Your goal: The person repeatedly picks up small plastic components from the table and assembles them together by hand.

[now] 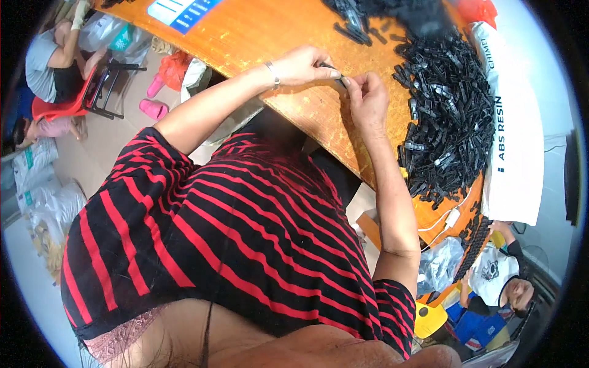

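Over the near edge of the orange wooden table (288, 101), my two hands meet at a small, narrow black plastic piece (327, 65). Thumb and fingers of my left hand (305, 66) pinch one end of it. My right hand (370, 104) closes on the other end with thumb and forefinger. My fingers cover much of the piece, so its full shape is hidden. To the right of my right hand lies a big heap of black plastic clips (445, 116), with more loose black parts (353, 24) at the far side.
A white printed sack (515, 135) borders the heap on the right. A blue-and-white card (184, 13) lies at the far left of the table. Near a white cable (453, 218) is a clear plastic bag (440, 264). Other people sit at the left on a red chair (67, 107) and at lower right.
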Available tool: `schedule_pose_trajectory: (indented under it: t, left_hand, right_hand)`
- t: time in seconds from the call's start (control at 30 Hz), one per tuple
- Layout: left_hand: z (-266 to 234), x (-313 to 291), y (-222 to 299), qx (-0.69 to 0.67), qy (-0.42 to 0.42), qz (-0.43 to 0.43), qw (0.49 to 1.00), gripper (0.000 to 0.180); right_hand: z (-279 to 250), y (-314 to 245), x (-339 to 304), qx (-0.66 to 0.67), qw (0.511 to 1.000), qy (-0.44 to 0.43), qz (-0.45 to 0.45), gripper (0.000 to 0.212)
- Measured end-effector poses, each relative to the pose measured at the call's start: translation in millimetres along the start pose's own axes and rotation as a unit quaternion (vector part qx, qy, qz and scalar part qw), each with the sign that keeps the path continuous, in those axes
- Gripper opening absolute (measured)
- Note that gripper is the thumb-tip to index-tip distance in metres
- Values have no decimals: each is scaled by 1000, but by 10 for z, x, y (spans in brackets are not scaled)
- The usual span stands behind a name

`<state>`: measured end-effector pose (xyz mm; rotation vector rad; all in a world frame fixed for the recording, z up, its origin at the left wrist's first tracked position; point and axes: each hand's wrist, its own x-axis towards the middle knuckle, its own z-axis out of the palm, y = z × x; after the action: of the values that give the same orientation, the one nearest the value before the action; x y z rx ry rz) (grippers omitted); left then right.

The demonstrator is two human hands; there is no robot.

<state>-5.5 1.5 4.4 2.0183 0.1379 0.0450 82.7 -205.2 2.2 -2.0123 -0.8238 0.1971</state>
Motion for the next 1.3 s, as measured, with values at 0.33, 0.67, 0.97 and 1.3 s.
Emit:
schedule_pose_trajectory:
  t: [0.33, 0.67, 0.97, 1.3]
  left_hand:
    - [-200, -604, 278, -153, -97, -59, 982, 23]
    - [-1456, -1391, 210, 172, -10, -91, 981, 28]
    - [-413, 330, 21, 284, 185, 140, 930, 21]
    - [-168, 824, -38, 343, 189, 123, 912, 19]
  right_hand:
    - [-14, -493, -228, 115, 975, -164, 91, 25]
    - [-786, 212, 407, -301, 949, 67, 60, 32]
    - [-722, 408, 470, -404, 914, 45, 18, 24]
    - [-131, -158, 160, -272, 949, -80, -138, 11]
